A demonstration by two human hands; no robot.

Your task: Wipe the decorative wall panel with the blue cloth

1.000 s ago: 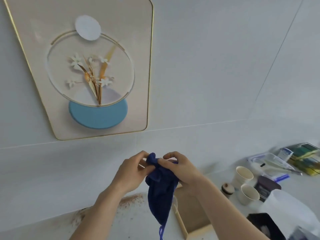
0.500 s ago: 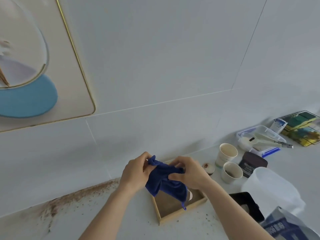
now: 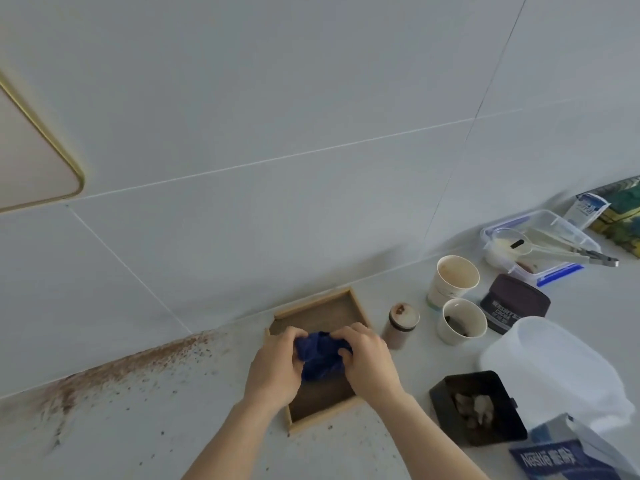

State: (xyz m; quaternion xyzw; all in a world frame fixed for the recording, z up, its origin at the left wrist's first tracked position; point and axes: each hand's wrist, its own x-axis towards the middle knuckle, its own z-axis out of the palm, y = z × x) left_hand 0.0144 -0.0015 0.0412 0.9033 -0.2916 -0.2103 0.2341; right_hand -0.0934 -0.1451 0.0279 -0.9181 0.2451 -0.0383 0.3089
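Note:
The blue cloth (image 3: 320,355) is bunched into a ball between my left hand (image 3: 277,367) and my right hand (image 3: 369,362), both closed on it. They hold it low over a shallow wooden tray (image 3: 320,308) on the white counter. Only the lower right corner of the decorative wall panel (image 3: 31,157), beige with a thin gold rim, shows at the far left edge of the wall.
Brown powder (image 3: 114,372) is strewn along the counter's back edge at left. Right of the tray stand a small jar (image 3: 400,325), two paper cups (image 3: 452,282) (image 3: 462,322), a dark tub (image 3: 514,303), a clear box with tongs (image 3: 540,244), a black container (image 3: 478,408) and a white plastic jug (image 3: 554,368).
My hands have come down from in front of the wall to just over the tray, balling up the hanging cloth. The view has swung right and down, so most of the panel has left the frame.

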